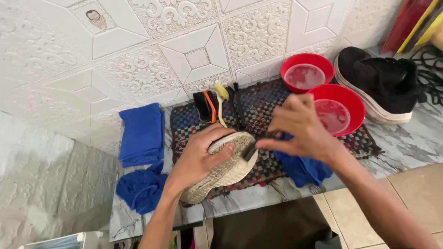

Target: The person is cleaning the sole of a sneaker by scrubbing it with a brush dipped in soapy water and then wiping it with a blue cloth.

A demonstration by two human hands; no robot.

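Brush (250,151) largely hidden under right hand (302,129).

The only view comes from the camera on my head, tilted steeply down and forward at the counter (406,143) in front of me. It sits close, at arm's reach, facing the embossed white wall (184,50) behind it, with floor tiles (415,198) at lower right.

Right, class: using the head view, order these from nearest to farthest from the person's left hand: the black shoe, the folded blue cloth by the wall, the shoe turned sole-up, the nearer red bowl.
1. Shoe turned sole-up: under the left hand, which grips it.
2. Folded blue cloth: just left, by the wall.
3. Nearer red bowl: to the right, beyond the right hand.
4. Black shoe: far right, behind both bowls.
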